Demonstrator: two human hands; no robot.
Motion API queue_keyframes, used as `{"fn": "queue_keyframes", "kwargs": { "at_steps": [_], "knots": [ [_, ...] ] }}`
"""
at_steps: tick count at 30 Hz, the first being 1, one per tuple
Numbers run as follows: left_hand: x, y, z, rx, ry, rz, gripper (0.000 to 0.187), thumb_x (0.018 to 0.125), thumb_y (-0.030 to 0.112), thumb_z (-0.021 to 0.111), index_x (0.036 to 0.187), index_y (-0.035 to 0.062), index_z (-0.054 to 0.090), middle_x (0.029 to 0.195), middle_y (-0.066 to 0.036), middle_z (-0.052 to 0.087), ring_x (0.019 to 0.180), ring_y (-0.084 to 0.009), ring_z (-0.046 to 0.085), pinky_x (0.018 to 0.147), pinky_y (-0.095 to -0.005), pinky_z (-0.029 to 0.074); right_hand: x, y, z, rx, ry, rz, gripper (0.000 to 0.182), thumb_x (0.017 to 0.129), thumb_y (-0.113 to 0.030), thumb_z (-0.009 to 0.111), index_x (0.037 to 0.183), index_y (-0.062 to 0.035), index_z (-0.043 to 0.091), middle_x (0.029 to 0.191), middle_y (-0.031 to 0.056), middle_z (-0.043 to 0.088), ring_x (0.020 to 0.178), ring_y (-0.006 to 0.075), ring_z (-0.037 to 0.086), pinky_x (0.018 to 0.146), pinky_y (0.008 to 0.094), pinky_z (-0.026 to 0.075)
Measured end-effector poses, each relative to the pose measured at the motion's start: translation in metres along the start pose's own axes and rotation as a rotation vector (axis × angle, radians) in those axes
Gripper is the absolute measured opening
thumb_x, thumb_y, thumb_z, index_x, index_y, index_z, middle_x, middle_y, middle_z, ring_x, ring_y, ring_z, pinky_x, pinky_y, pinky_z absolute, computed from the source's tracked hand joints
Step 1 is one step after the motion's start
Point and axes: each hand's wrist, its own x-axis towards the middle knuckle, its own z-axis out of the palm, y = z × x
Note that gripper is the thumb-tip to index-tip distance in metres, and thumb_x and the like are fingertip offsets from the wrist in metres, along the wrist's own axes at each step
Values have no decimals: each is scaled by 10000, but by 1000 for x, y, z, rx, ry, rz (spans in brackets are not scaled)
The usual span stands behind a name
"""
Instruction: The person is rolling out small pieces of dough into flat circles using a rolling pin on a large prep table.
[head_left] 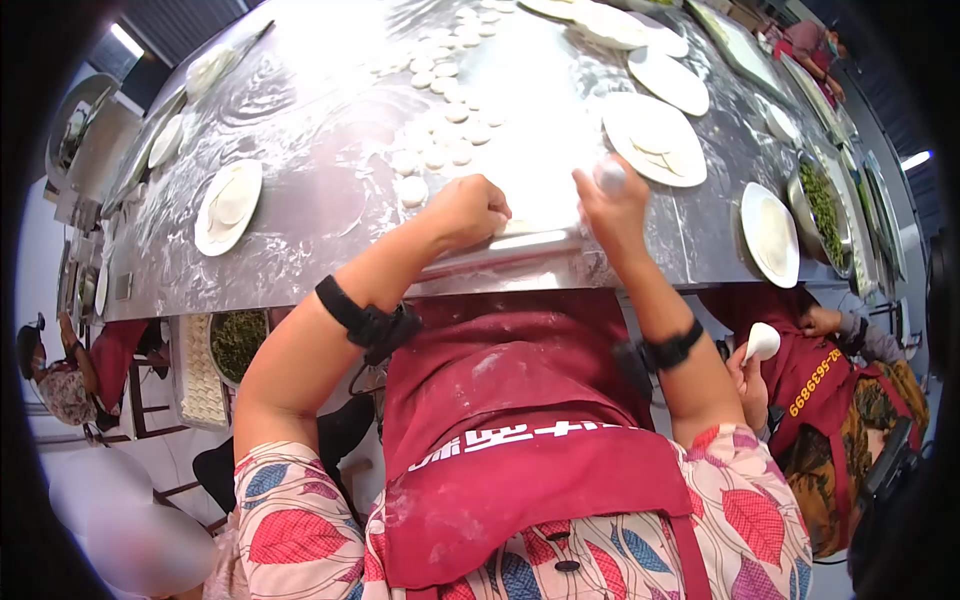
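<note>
My left hand (470,213) is closed, its fingertips pinching the edge of a pale dough wrapper (515,228) near the table's front edge. Glare washes out most of the wrapper's outline. To the right, my right hand (617,212) wraps around a short rolling pin (609,175), whose rounded, blurred end sticks up above the fist. Small flattened dough pieces (455,112) lie scattered beyond my left hand, with one dough disc (411,191) close to the forearm. A white plate (690,172) bearing rolled wrappers sits just past my right hand.
Flour covers the metal table (320,190). A plate of wrappers (228,208) stands left; another plate (769,235) and a bowl of chopped greens (824,205) stand right. A co-worker's hand (748,380) at right holds a white wrapper. A tray of dumplings (203,370) is lower left.
</note>
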Motion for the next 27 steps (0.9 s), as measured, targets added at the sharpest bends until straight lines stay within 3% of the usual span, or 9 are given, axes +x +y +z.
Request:
{"fn": "queue_keyframes", "kwargs": {
  "at_steps": [4, 9, 13, 14, 18, 21, 23, 25, 27],
  "knots": [
    [8, 7, -2, 57, -2, 59, 172, 747, 136, 659, 863, 18, 704, 793, -172, 681, 778, -263, 666, 723, -360, 509, 26, 9, 16, -61, -35, 33, 199, 743, -65, 726, 783, -2, 541, 600, 84, 576, 520, 136, 541, 497, 298, 430],
    [0, -4, -3, -31, 9, 69, 182, 715, 109, 638, 848, -12, 667, 787, -165, 673, 753, -257, 654, 704, -350, 504, -39, -22, -23, 2, -17, 107, 234, 730, -51, 734, 710, -17, 503, 558, 77, 550, 502, 141, 555, 484, 294, 433],
    [-5, 0, -10, -173, -164, -32, 166, 717, 37, 605, 867, -10, 659, 800, -147, 678, 779, -255, 654, 713, -355, 503, -20, -6, -11, -40, 10, 41, 220, 737, -50, 723, 721, -14, 507, 555, 84, 545, 507, 145, 555, 485, 297, 432],
    [-3, 1, -10, -7, -100, 84, 157, 736, 53, 602, 866, -6, 665, 799, -166, 673, 800, -274, 655, 737, -357, 501, -2, -3, 0, -48, 12, 6, 223, 738, -57, 724, 722, -14, 506, 554, 85, 546, 503, 151, 552, 483, 302, 430],
    [10, 4, -3, 74, 20, 106, 169, 745, 105, 603, 858, 2, 674, 801, -210, 656, 802, -317, 644, 746, -375, 494, 31, 10, 22, -66, -29, -17, 229, 744, -75, 721, 728, -16, 500, 556, 92, 551, 502, 170, 553, 483, 308, 428],
    [3, 6, -6, 89, -80, 142, 170, 742, 105, 602, 856, 1, 672, 800, -203, 658, 792, -317, 642, 735, -376, 492, -2, -1, -5, -106, -28, 2, 230, 751, -66, 715, 727, -17, 492, 558, 85, 556, 522, 152, 568, 487, 294, 435],
    [1, -4, -3, -3, -91, 88, 179, 745, 115, 605, 868, 1, 667, 801, -197, 659, 797, -315, 641, 734, -373, 492, -33, -26, -22, 31, -73, 164, 214, 761, -56, 706, 734, -18, 498, 561, 73, 561, 540, 131, 575, 494, 281, 441],
    [-2, -7, -1, -142, -174, 8, 185, 756, 127, 608, 879, 1, 665, 805, -196, 659, 806, -318, 639, 741, -372, 491, -34, -21, -17, 84, -57, 121, 207, 768, -50, 703, 746, -5, 502, 558, 63, 562, 539, 117, 565, 497, 277, 442],
    [3, 2, 2, 26, -93, 115, 191, 806, 150, 596, 884, -17, 646, 829, -184, 658, 795, -296, 634, 725, -372, 483, 1, -7, 1, -35, -9, 41, 210, 765, -56, 707, 761, 4, 506, 559, 72, 565, 525, 130, 559, 499, 283, 443]
  ]
}}
